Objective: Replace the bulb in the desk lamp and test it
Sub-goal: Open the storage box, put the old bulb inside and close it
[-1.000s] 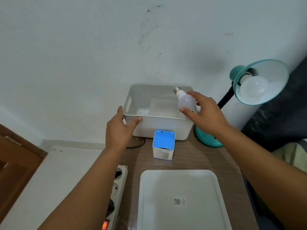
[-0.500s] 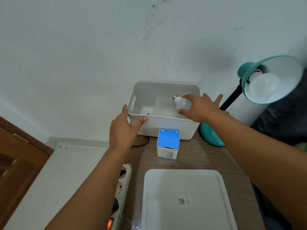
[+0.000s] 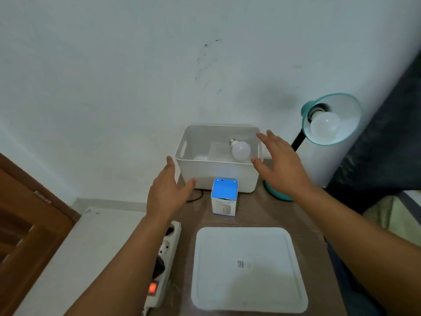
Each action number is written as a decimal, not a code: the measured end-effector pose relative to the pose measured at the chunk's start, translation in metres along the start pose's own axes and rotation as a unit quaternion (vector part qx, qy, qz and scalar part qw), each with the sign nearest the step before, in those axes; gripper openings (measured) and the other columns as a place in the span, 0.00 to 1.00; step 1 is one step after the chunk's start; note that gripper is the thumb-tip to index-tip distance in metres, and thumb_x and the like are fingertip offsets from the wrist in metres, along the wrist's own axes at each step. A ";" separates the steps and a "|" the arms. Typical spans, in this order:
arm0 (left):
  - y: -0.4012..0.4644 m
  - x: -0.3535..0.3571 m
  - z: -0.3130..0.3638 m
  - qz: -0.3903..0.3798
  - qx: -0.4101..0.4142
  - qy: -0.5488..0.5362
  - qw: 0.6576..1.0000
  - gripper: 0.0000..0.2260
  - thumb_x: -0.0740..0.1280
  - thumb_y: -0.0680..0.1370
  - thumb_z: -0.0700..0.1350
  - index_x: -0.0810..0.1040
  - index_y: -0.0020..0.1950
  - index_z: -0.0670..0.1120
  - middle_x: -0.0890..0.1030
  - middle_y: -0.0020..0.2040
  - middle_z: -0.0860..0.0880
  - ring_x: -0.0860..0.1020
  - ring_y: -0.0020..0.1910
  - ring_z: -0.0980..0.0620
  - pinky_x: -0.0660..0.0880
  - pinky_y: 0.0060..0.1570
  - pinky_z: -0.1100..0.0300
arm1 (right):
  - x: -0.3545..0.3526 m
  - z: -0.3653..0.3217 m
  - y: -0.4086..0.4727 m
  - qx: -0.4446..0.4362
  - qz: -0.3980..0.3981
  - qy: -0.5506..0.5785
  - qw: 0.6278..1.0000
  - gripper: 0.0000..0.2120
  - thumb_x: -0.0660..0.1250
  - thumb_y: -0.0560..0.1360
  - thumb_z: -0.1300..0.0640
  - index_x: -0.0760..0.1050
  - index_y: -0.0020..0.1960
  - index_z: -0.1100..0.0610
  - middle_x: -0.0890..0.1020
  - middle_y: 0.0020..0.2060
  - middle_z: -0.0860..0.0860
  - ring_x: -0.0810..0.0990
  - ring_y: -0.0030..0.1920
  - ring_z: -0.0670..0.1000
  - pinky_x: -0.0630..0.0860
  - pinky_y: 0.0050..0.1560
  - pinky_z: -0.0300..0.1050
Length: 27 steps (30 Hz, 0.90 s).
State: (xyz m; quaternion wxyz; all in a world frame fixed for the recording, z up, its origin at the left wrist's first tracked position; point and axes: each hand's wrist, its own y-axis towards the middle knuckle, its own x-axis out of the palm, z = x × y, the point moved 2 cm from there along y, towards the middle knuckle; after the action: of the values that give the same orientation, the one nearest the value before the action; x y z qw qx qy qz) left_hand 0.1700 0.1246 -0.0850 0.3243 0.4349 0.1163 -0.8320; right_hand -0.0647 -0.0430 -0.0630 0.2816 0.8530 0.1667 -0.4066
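Bulb [image 3: 241, 150] number one lies loose on its side inside the white bin [image 3: 218, 176], metal screw end pointing toward the wall, and nothing holds it. A second bulb [image 3: 325, 128] sits in the socket of the teal lamp [image 3: 331, 119], unlit, its shade tipped toward the camera at the right of the desk [image 3: 255, 213]. The right hand [image 3: 279, 160] hovers at the bin's right rim with fingers spread wide and empty, close to the loose bulb but apart from it. The left hand [image 3: 167, 192] is also open and empty, thumb tip near the bin's front left corner; contact with the wall cannot be confirmed.

Judging by this layout, the swap looks done and the test is what remains. To do that well, the hands need to clear the bin without knocking it, since the loose bulb can roll and the bin sits right against the lamp's base. The power strip [image 3: 163, 263] at the desk's left edge shows a glowing red switch [image 3: 152, 288], so power probably reaches it; whether the lamp's cord is plugged in there cannot be read. The lamp's own switch is not visible, so it has to be found by feel along the base or cord. The blue box [image 3: 224, 197] and the white lid [image 3: 248, 270] lie in front, clear of that path.
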 end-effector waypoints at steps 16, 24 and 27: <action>-0.205 0.065 -0.076 -0.231 0.004 0.074 0.970 0.56 0.71 0.71 0.70 0.41 0.84 0.47 0.43 0.85 0.50 0.42 0.83 0.51 0.45 0.79 0.55 | 0.013 0.056 -0.248 0.121 -0.241 -0.010 0.963 0.49 0.64 0.68 0.27 0.41 0.78 0.39 0.49 0.80 0.43 0.44 0.78 0.47 0.44 0.73 0.45; -0.214 0.067 -0.079 -0.229 0.003 0.081 0.970 0.48 0.70 0.77 0.63 0.45 0.84 0.47 0.47 0.84 0.50 0.41 0.83 0.48 0.45 0.80 0.52 | 0.026 0.065 -0.282 0.101 -0.327 -0.095 0.935 0.51 0.45 0.58 0.16 0.29 0.73 0.35 0.35 0.75 0.44 0.30 0.75 0.51 0.31 0.75 0.54; -0.217 0.068 -0.077 -0.206 -0.010 0.052 0.977 0.43 0.71 0.78 0.59 0.49 0.84 0.47 0.51 0.84 0.50 0.43 0.83 0.48 0.47 0.80 0.51 | 0.030 0.066 -0.285 0.111 -0.309 -0.094 0.940 0.45 0.50 0.69 0.22 0.32 0.75 0.37 0.39 0.78 0.45 0.32 0.77 0.52 0.32 0.75 0.54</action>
State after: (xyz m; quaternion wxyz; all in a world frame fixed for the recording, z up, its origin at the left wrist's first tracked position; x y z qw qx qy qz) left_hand 0.0527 0.2968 -0.2043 0.1439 0.4412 0.2281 -0.8559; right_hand -0.2319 0.1423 -0.2183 0.0602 0.7431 0.3492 -0.5677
